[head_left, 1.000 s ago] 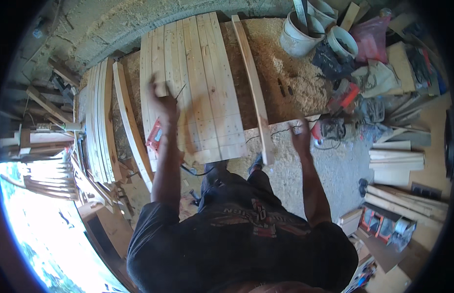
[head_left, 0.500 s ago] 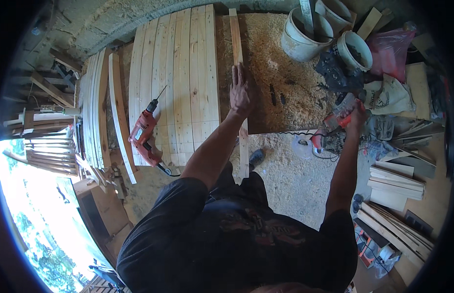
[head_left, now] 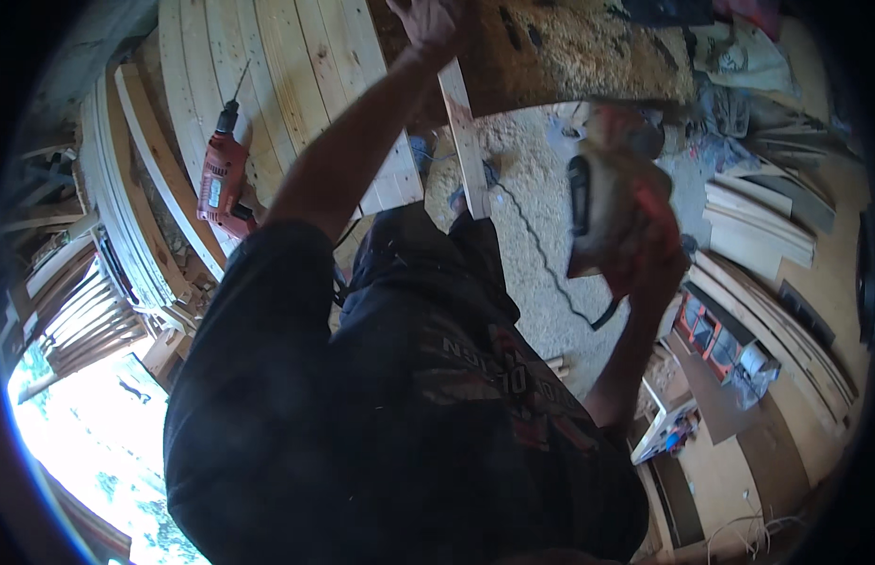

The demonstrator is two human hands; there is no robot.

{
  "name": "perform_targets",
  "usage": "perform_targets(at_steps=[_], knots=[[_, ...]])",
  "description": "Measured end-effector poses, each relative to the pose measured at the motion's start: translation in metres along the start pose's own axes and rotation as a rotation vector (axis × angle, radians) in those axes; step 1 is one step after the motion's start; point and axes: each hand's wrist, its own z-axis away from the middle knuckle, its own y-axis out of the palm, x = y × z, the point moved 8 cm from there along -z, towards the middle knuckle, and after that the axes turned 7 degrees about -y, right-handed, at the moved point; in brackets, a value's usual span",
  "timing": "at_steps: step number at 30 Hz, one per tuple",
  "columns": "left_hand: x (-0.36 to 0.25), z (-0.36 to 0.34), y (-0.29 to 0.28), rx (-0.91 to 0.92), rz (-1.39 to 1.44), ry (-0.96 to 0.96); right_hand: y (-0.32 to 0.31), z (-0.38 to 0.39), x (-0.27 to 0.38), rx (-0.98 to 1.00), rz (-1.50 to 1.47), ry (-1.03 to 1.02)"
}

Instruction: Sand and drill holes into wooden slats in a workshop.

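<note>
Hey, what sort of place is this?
Likely a woodworking shop: long pale planks laid side by side, strewn sawdust, and a power tool in the right hand.

Gap beside board point(head_left: 465, 137), dark cord point(head_left: 529, 229) across

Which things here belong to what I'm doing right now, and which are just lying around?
Likely in use:
- power tool, blurred, held in your right hand
- wooden strip, by your left hand

Apparently just lying about:
- red drill
- pale sack
- short boards, at right
</note>
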Motion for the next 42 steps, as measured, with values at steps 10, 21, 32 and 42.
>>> perform_targets(at_steps=[10, 21, 32, 42], knots=[[0.018, -0.061, 0.039, 0.111, 0.315, 0.222, 0.095, 0.159, -0.029, 0.223, 0.162, 0.048], [0.019, -0.058, 0.038, 0.350, 0.278, 0.114, 0.124, 0.160, -0.037, 0.264, 0.162, 0.162], [0.019, -0.055, 0.044, 0.325, 0.370, 0.108, 0.160, 0.082, 0.022, 0.203, 0.215, -0.093], [0.019, -0.048, 0.024, 0.405, 0.387, 0.107, 0.199, 0.012, 0.073, 0.169, 0.097, -0.384]])
